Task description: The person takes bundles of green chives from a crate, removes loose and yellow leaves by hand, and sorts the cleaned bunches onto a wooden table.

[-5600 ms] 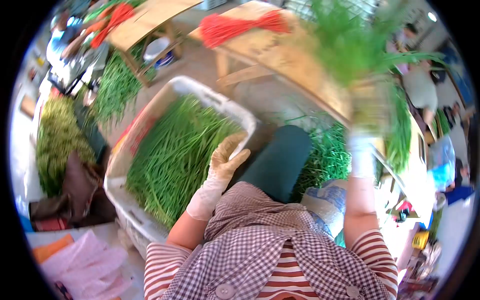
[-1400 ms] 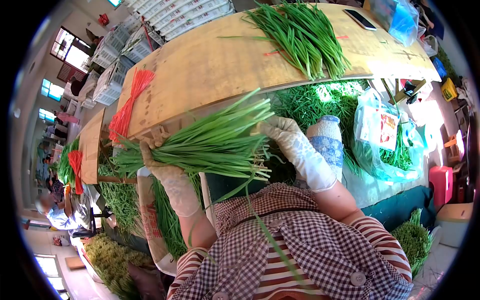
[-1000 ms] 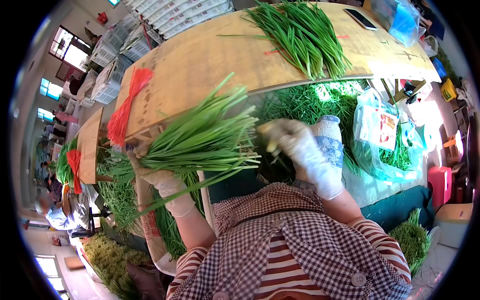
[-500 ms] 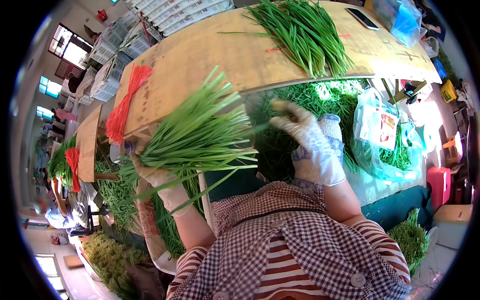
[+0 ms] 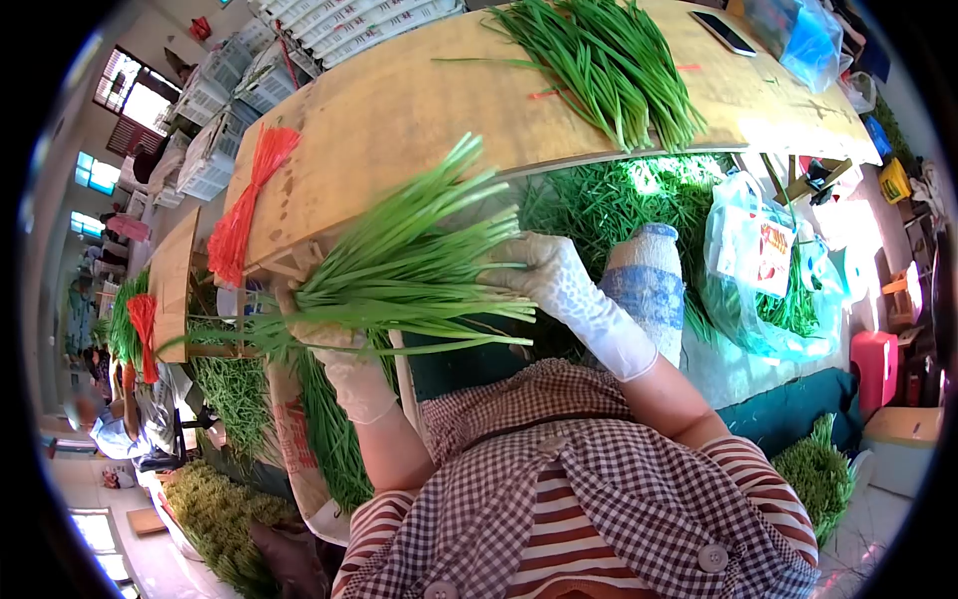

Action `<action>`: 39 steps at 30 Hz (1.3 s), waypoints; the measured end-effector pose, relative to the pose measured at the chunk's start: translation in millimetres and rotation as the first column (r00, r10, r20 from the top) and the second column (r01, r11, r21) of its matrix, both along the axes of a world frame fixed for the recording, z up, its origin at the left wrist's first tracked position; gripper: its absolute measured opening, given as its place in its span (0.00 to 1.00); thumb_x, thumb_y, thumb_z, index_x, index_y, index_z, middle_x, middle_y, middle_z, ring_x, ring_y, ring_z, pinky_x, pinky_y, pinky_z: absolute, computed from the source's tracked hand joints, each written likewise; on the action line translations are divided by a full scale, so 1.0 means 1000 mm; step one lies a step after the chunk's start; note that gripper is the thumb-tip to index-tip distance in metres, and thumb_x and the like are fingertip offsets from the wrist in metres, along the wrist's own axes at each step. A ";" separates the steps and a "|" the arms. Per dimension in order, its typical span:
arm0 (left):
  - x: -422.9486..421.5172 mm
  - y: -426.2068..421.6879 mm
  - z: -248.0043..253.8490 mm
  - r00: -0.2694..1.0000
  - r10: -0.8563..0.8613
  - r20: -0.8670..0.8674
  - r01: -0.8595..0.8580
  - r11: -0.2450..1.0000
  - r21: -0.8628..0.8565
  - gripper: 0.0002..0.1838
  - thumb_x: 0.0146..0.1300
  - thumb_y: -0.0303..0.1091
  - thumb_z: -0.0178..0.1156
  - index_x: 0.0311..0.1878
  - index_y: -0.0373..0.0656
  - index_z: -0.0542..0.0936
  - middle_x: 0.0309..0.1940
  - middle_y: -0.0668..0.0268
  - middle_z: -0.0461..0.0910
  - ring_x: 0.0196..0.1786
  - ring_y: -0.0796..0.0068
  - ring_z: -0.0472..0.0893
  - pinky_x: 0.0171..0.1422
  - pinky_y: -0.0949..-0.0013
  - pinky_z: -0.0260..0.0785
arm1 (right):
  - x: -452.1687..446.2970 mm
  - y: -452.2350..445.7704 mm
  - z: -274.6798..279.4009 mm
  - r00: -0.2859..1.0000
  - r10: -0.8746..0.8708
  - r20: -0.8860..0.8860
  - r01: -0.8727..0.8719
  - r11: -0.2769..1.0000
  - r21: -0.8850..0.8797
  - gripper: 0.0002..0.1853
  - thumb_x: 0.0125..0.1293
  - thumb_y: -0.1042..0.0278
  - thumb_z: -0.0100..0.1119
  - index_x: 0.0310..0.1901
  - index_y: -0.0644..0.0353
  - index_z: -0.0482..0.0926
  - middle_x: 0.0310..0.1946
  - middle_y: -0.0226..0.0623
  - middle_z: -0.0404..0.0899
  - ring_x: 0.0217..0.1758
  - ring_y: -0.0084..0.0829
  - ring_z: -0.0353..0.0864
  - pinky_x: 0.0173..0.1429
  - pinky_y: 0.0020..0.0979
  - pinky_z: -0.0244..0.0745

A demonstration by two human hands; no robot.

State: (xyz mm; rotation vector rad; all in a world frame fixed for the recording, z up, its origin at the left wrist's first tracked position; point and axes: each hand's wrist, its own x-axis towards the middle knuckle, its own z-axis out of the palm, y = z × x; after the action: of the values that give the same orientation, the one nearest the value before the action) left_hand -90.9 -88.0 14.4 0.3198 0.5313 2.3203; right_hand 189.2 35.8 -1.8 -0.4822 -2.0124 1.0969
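chives in hand: a loose bundle of garlic chives is up off the table, in front of the apron, leaves to the left, pale stem ends to the right.
left hand: the gloved left hand is closed around the leafy part, thumb above, the other fingers mostly hidden by the leaves.
right hand: the gloved right hand is at the stem ends, fingers bent in among them; from here i can't tell if they pinch any.
tabletop: on the wooden table, a second bunch of chives lies near the edge, a phone off to its right.
ties: a sheaf of red ties, cinched at its middle, lies at the table's left end.
by the left forearm: a white crate with more long greens inside.
below the table: a heap of loose greens, and to its right a clear plastic bag with greens in it.
wearer: a chequered apron over striped sleeves.
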 end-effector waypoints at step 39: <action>-0.035 -0.014 0.069 0.930 0.347 -0.120 -0.318 0.925 0.209 0.09 0.59 0.35 0.62 0.26 0.49 0.72 0.23 0.75 0.73 0.36 0.76 0.74 0.57 0.64 0.69 | 0.072 0.031 -0.019 0.971 -0.054 0.232 0.155 0.884 -0.442 0.18 0.65 0.61 0.63 0.55 0.56 0.81 0.53 0.44 0.81 0.55 0.33 0.81 0.62 0.31 0.73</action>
State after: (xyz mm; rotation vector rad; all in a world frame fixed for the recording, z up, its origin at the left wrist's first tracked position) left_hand -126.0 -101.8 83.2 0.5392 0.4724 2.7004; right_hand 261.3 66.9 -20.3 -0.9800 -1.8690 1.5116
